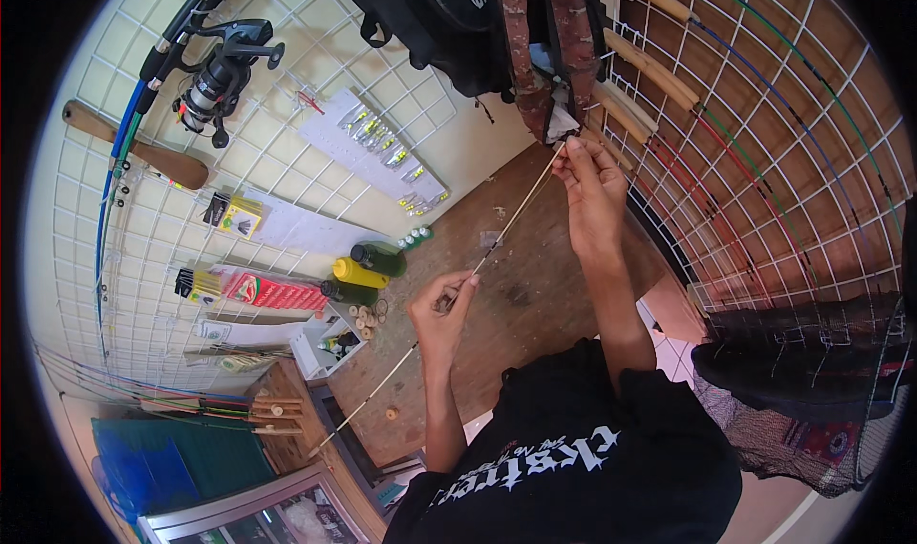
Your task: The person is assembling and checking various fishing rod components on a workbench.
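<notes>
- Bright, even daylight fills the room, with only soft shadows.
- The white wall grid looks slightly washed out.
- Straight lines bow hard toward the black circular rim.
- The centre stays sharp, the edges soften.

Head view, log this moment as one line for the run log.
left hand: grips thin rod mid-length | right hand: pinches rod's upper end | below: wooden workbench | nearby: yellow bottle

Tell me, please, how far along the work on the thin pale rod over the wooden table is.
Done: hard to say; the thin pale rod shows nothing fitted along its visible length. In hand: the left hand pinches the rod mid-length, while the right hand grips its upper end. The far end slants down past the wooden table. Left: small pale round pieces by the yellow bottle lie untouched.
</notes>
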{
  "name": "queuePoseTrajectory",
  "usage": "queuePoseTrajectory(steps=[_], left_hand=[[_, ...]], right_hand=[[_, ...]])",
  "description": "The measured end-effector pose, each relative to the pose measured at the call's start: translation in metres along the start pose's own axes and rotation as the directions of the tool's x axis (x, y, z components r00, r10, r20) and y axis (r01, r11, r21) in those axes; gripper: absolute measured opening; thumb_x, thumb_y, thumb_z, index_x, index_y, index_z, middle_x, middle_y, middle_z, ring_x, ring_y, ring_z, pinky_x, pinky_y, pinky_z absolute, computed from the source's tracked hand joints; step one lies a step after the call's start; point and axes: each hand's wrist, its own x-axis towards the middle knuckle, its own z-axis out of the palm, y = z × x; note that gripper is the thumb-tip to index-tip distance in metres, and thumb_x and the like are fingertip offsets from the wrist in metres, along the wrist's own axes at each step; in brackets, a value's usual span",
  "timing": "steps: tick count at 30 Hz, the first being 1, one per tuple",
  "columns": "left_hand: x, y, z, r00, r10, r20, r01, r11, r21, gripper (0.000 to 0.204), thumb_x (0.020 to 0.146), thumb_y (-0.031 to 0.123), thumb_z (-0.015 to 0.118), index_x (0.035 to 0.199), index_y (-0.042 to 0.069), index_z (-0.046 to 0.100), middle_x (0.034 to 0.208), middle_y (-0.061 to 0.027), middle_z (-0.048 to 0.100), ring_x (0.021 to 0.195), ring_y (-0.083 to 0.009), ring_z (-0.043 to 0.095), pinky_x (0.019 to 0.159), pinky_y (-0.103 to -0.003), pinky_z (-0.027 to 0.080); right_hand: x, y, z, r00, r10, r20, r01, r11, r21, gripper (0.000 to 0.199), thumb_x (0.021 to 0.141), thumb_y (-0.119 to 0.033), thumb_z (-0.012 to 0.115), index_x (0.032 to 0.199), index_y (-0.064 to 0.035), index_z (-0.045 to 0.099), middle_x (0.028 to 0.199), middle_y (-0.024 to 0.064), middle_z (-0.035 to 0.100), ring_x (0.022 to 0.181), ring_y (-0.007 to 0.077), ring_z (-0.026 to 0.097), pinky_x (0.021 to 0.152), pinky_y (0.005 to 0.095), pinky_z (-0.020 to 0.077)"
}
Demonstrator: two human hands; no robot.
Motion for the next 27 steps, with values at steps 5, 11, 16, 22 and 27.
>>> queuePoseTrajectory(steps=[5,11,16,22,27], left_hand=[[0.000,-0.003,0.000,1.000,-0.019,0.001,0.019,1.000,0.004,0.010,0.081,0.001,0.069,0.090,-0.001,0.069,0.072,-0.0004,0.063,0.061,-0.0021,0.048,0.054,-0.018,0.036],[0.001,-0.009,0.001,1.000,0.003,0.005,-0.003,1.000,0.016,0.010,0.080,0.001,0.070,0.090,-0.001,0.069,0.071,-0.0007,0.063,0.060,-0.0023,0.047,0.053,-0.018,0.036],[0.002,-0.011,0.000,1.000,-0.009,0.005,0.009,1.000,0.016,0.010,0.080,0.002,0.070,0.089,-0.001,0.069,0.071,-0.0005,0.062,0.059,-0.0027,0.046,0.053,-0.018,0.036],[0.003,-0.014,0.000,1.000,-0.012,0.002,0.012,0.999,0.030,0.010,0.080,0.002,0.070,0.089,0.000,0.069,0.070,-0.0005,0.062,0.059,-0.0028,0.046,0.052,-0.019,0.036],[0.003,-0.015,-0.001,0.999,-0.033,-0.004,0.034,0.999,0.011,0.009,0.080,0.003,0.070,0.089,-0.001,0.069,0.070,-0.0003,0.062,0.059,-0.0026,0.046,0.052,-0.018,0.036]], right_hand=[[0.001,0.001,0.000,1.000,0.002,-0.008,-0.002,1.000,0.016,0.010,0.088,-0.008,0.062,0.094,0.0000,0.060,0.084,0.0044,0.062,0.074,0.0095,0.058,0.071,0.0227,0.0478],[0.004,-0.002,-0.001,0.999,-0.029,-0.031,0.029,1.000,-0.011,0.012,0.088,-0.008,0.063,0.096,0.0008,0.060,0.085,0.0049,0.063,0.075,0.0093,0.058,0.071,0.0219,0.0476],[0.006,-0.003,-0.001,0.997,-0.056,-0.055,0.052,0.996,-0.078,0.016,0.088,-0.007,0.063,0.100,0.0023,0.061,0.087,0.0043,0.063,0.076,0.0083,0.057,0.071,0.0209,0.0472],[0.010,-0.006,-0.007,0.995,-0.092,0.041,0.096,0.989,-0.112,0.014,0.088,-0.007,0.063,0.100,-0.0010,0.063,0.087,0.0020,0.061,0.077,0.0079,0.056,0.071,0.0203,0.0464],[0.009,-0.013,-0.009,0.972,-0.202,0.120,0.233,0.891,-0.389,0.011,0.086,-0.004,0.064,0.096,-0.0014,0.063,0.086,0.0018,0.061,0.076,0.0073,0.057,0.070,0.0201,0.0459]])
